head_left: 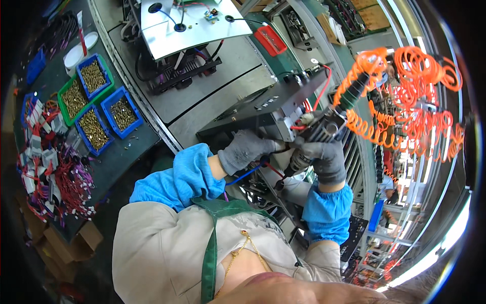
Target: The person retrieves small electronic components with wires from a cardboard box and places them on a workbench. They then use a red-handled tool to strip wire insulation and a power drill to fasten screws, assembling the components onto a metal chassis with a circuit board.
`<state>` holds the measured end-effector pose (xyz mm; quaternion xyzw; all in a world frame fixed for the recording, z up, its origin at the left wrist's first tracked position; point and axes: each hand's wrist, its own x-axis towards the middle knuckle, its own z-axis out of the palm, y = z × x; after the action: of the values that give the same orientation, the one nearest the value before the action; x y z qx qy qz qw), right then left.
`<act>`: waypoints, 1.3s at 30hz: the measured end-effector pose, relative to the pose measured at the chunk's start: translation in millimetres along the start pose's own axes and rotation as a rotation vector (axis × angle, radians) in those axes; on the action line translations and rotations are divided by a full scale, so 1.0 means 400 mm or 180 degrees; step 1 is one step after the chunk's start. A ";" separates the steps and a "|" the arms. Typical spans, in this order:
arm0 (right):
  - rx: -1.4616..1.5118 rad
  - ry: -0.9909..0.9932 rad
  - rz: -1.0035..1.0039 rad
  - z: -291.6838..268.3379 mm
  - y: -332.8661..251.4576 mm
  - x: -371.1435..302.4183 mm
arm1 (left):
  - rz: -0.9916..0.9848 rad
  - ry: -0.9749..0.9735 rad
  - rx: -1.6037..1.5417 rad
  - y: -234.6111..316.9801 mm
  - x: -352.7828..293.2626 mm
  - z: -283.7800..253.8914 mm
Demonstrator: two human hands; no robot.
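Observation:
My right hand [326,158], in a grey glove, is wrapped round a black and silver air screwdriver [328,126]. An orange coiled air hose [365,71] runs to the tool's green-banded end. Left of it, my left hand [245,151], also gloved, has its fingers pinched together at the near edge of a black metal housing [253,112]. Whatever lies between those fingertips is too small to make out. Red wires [328,88] come out of the housing's right end. A blue wire [244,176] and a red one hang below my hands.
Blue bins [121,111] and a green bin [72,100] of brass-coloured screws stand on the left bench beside bundled wire harnesses [71,175]. Ahead, a white panel [195,25] carries wired parts on a roller line. A red tray [270,40] lies beyond. More orange coiled hoses hang at right.

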<state>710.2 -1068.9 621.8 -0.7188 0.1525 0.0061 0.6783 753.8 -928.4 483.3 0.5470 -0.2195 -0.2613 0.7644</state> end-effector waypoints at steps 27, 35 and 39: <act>-0.0608 0.0562 0.0023 0.090 -0.068 0.019 | 0.1950 0.0086 0.1291 -0.102 0.052 0.028; -0.0670 0.0706 0.0062 0.064 -0.039 0.020 | 0.2412 0.0066 0.1844 -0.102 0.050 0.012; -0.0736 0.0764 0.0157 0.079 -0.057 0.025 | 0.0973 -0.1224 0.1301 -0.073 0.007 -0.099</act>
<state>731.0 -1039.5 639.3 -0.7837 0.2483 -0.0456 0.5675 776.0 -909.5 443.6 0.5906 -0.4875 -0.1925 0.6136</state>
